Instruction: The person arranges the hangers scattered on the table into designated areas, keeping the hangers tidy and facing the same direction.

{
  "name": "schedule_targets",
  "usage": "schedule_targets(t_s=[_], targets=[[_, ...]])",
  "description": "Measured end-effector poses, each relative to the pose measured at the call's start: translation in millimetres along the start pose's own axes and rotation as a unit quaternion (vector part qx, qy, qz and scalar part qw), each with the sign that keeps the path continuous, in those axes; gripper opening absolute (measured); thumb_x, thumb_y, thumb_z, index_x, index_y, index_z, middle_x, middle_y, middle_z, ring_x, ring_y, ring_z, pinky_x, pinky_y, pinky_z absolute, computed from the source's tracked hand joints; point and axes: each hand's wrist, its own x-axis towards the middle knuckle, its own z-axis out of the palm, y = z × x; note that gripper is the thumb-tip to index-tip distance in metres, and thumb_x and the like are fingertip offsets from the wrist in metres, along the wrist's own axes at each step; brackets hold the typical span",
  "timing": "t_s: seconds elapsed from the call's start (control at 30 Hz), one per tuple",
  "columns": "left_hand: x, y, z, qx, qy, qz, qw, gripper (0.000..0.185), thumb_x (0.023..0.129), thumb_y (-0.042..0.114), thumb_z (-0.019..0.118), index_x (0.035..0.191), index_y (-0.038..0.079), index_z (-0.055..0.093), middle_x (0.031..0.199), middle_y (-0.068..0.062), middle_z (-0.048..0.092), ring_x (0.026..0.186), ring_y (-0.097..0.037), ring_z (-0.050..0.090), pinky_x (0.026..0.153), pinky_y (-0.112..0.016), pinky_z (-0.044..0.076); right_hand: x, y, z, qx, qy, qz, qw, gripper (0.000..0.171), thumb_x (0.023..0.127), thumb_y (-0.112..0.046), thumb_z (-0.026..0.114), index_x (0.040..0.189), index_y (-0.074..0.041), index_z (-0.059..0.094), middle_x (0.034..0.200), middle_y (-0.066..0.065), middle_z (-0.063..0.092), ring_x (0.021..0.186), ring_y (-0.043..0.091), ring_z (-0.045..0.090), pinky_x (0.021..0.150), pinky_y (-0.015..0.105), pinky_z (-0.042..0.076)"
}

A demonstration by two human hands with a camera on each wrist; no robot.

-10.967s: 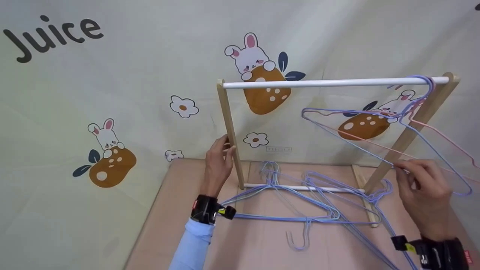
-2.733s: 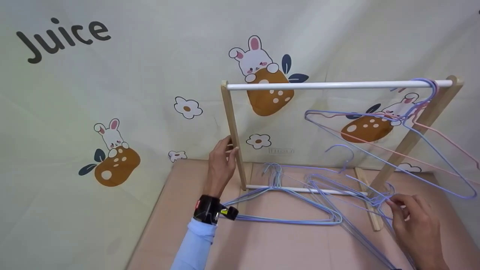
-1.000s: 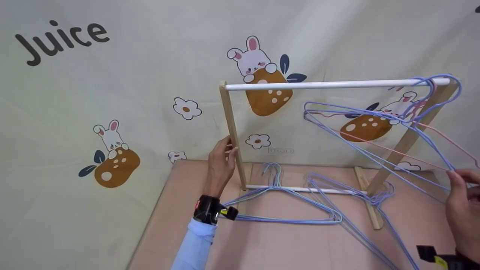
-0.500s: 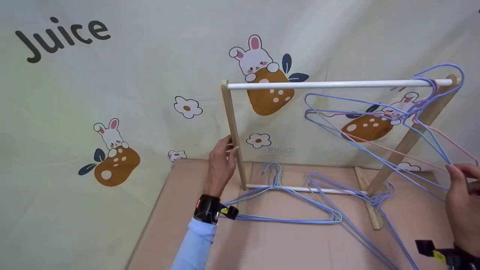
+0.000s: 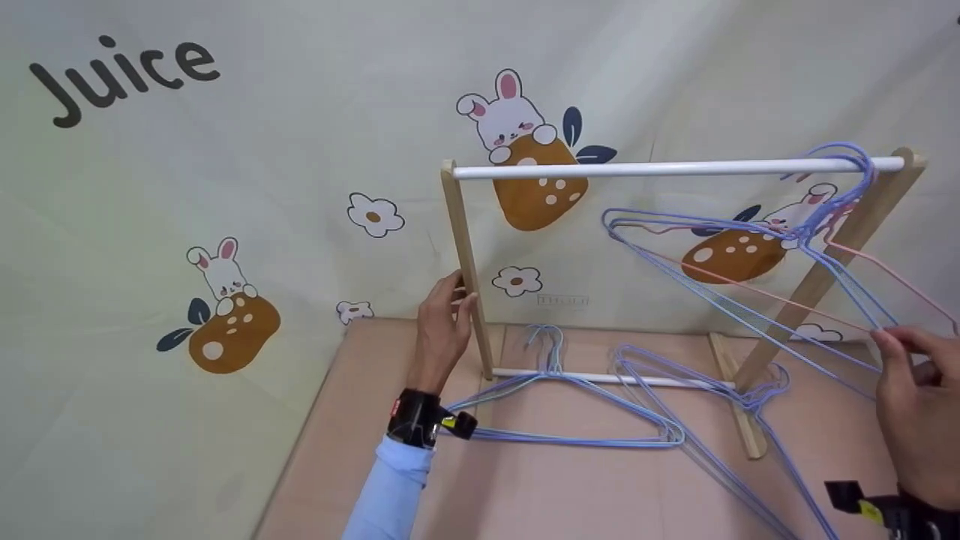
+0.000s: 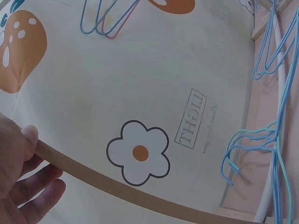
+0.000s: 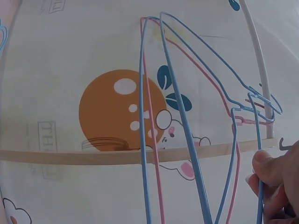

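Observation:
My right hand (image 5: 926, 405) pinches one shoulder of a blue wire hanger (image 7: 259, 133) between thumb and fingers. That hanger's hook curves over the white top rail (image 5: 637, 169) of a small clothes rack, near its right end. Close beside it hang another blue hanger (image 7: 142, 107) and a pink hanger (image 5: 892, 271). My left hand (image 5: 441, 330) grips the rack's left wooden post (image 5: 459, 225), with the thumb on one side and fingers round the other, as the left wrist view also shows.
Several blue hangers (image 5: 570, 442) lie stacked across the lower white rail (image 5: 592, 377). More blue hangers (image 5: 720, 465) lie at the right, overlapping the rack's wooden foot (image 5: 746, 435). A pinkish surface (image 5: 570, 502) lies below, and a printed cloth backdrop (image 5: 300, 150) stands behind.
My right hand took a blue hanger from the right-hand pile and raised it to the top rail. In the last half second its hook came down and leftward over the rail. The left hand stayed put.

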Motion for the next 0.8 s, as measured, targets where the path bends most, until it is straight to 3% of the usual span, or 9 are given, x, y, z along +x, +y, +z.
schedule_targets(t_s=[0.13,0.33,0.53,0.8], targets=[[-1.0,-0.3,-0.3,-0.005,-0.001,0.001,1.0000,0.038,0.095,0.013,0.054,0.131,0.002,0.049,0.117,-0.010,0.057,0.101,-0.016,0.058,0.079,-0.021,0.051,-6,1,2,-0.021,-0.026,0.018,0.999,0.031,0.097,-0.021,0.049,0.116,0.001,0.061,0.106,0.019,0.055,0.070,0.024,0.040,0.060,0.030,0.028],[-2.2,-0.8,-0.1,-0.001,0.005,0.006,1.0000,0.037,0.095,0.013,0.055,0.130,0.002,0.050,0.115,-0.010,0.058,0.100,-0.016,0.058,0.078,-0.021,0.051,-11,1,3,-0.022,-0.031,0.032,0.999,0.031,0.097,-0.021,0.049,0.117,0.000,0.061,0.105,0.018,0.053,0.070,0.023,0.040,0.058,0.028,0.028],[-1.1,-1.2,0.2,0.002,-0.001,-0.003,1.0000,0.038,0.095,0.012,0.054,0.131,0.003,0.049,0.116,-0.008,0.057,0.099,-0.013,0.058,0.077,-0.019,0.051,-11,-4,2,-0.029,-0.033,0.053,0.998,0.031,0.098,-0.017,0.046,0.121,0.001,0.056,0.110,0.021,0.051,0.075,0.030,0.046,0.059,0.026,0.030],[-0.6,-0.6,0.0,0.001,0.008,0.007,0.9999,0.036,0.095,0.011,0.055,0.128,0.001,0.051,0.113,-0.010,0.058,0.100,-0.015,0.059,0.078,-0.020,0.051,-14,4,2,-0.032,-0.028,0.030,0.999,0.033,0.100,-0.019,0.043,0.126,-0.002,0.052,0.118,0.020,0.049,0.072,0.029,0.045,0.057,0.029,0.028]])
